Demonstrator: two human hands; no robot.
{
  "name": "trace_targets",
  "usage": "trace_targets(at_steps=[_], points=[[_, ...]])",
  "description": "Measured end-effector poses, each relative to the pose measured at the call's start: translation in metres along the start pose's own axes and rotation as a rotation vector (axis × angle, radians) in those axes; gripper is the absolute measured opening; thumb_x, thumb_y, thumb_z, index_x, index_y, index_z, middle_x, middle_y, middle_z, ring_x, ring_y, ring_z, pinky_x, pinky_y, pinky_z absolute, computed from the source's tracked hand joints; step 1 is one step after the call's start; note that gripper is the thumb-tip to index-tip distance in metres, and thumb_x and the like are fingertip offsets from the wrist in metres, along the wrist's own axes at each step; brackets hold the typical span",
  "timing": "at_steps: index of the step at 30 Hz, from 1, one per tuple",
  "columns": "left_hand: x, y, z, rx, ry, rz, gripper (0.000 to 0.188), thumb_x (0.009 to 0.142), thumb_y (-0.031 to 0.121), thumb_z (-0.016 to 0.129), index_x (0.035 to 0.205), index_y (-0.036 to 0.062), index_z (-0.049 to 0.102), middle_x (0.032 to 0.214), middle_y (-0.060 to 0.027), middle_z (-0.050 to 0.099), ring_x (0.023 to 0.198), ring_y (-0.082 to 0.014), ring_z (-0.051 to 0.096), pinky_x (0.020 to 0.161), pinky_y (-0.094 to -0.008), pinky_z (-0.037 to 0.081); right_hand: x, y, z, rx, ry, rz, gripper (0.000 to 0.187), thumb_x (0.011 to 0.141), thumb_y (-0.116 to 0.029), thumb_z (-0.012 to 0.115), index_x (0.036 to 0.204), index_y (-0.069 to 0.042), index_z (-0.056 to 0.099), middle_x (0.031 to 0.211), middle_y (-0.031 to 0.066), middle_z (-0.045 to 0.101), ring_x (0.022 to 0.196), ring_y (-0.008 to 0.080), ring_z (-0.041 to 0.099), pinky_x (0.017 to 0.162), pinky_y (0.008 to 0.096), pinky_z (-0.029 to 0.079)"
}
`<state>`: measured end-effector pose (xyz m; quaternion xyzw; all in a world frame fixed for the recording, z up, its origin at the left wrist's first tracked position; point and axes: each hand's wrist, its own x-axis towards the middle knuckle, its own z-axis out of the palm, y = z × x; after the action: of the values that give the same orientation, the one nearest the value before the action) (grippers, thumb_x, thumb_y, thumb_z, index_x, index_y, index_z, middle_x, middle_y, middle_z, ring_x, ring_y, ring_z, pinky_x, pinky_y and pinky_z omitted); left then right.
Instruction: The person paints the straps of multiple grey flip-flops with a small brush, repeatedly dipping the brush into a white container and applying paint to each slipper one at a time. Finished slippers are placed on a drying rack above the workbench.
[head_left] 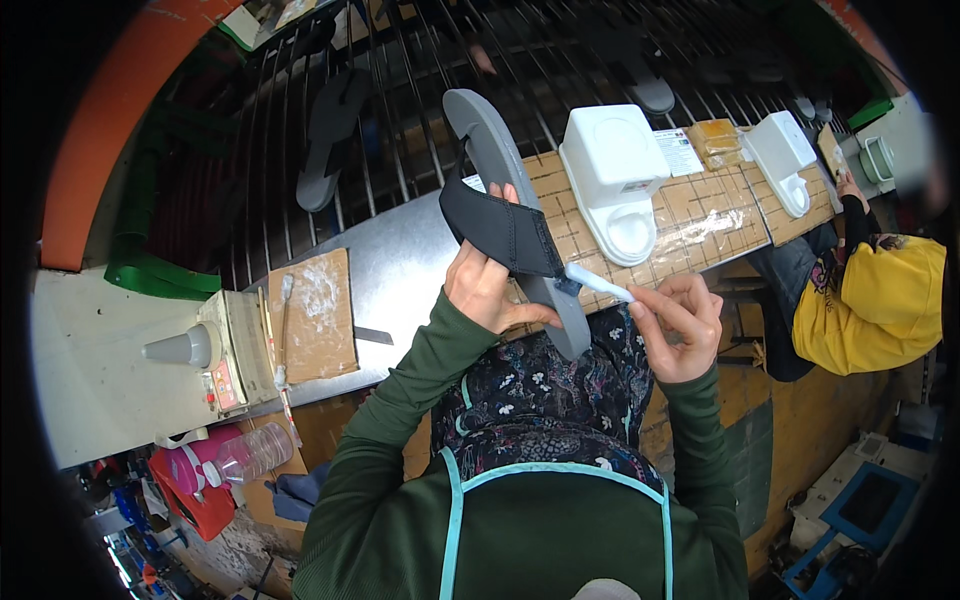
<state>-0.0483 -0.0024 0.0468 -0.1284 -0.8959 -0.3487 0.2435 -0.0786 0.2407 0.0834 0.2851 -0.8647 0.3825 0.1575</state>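
Left hand (pixel 487 287) grasps a grey flip-flop sandal (pixel 510 200) by its black strap (pixel 503 232), fingers clenched round strap and sole, holding it tilted up off the bench so the strap joint faces the person. Right hand (pixel 678 325) pinches a white brush (pixel 598 281), tip touching the sole just under the strap, likely to reach the seam. The sandal is held in the air above the near edge of the metal bench (pixel 400 265). White dispenser (pixel 615 175) sits at the bench's far right part, within reach. Cardboard pad (pixel 312 315) lies at the left near edge. A co-worker in yellow (pixel 880 300) is at far right.
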Motion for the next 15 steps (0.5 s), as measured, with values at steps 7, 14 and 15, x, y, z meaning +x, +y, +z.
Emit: trace_targets(at_steps=[7, 14, 15], points=[[0.0014, -0.0012, -0.0024, 0.051, -0.012, 0.056, 0.134, 0.028, 0.041, 0.089, 0.138, -0.0095, 0.031, 0.144, -0.0309, 0.029, 0.130, -0.0455, 0.036, 0.104, -0.0449, 0.038, 0.0034, -0.0035, 0.0005, -0.101, 0.054, -0.103, 0.022, 0.071, -0.013, 0.076, 0.093, -0.013, 0.075, 0.078, -0.0030, 0.055, 0.058, 0.0105, 0.037, 0.067, 0.0293, 0.024], [0.0024, -0.0045, -0.0032, 0.021, -0.015, 0.093, 0.134, 0.028, 0.045, 0.088, 0.137, -0.0094, 0.032, 0.144, -0.0283, 0.030, 0.131, -0.0441, 0.035, 0.105, -0.0453, 0.038, 0.0006, -0.0023, 0.0030, 0.035, 0.086, -0.007, 0.023, 0.070, -0.013, 0.077, 0.093, -0.013, 0.075, 0.081, -0.0016, 0.056, 0.061, 0.0096, 0.043, 0.069, 0.0282, 0.026], [0.0027, -0.0044, -0.0032, 0.008, -0.020, 0.098, 0.135, 0.028, 0.046, 0.088, 0.137, -0.0094, 0.032, 0.144, -0.0286, 0.031, 0.131, -0.0441, 0.035, 0.104, -0.0451, 0.038, 0.0013, -0.0014, 0.0032, 0.024, 0.084, -0.026, 0.023, 0.069, -0.013, 0.078, 0.093, -0.013, 0.075, 0.081, -0.0015, 0.056, 0.061, 0.0094, 0.044, 0.069, 0.0281, 0.027]])
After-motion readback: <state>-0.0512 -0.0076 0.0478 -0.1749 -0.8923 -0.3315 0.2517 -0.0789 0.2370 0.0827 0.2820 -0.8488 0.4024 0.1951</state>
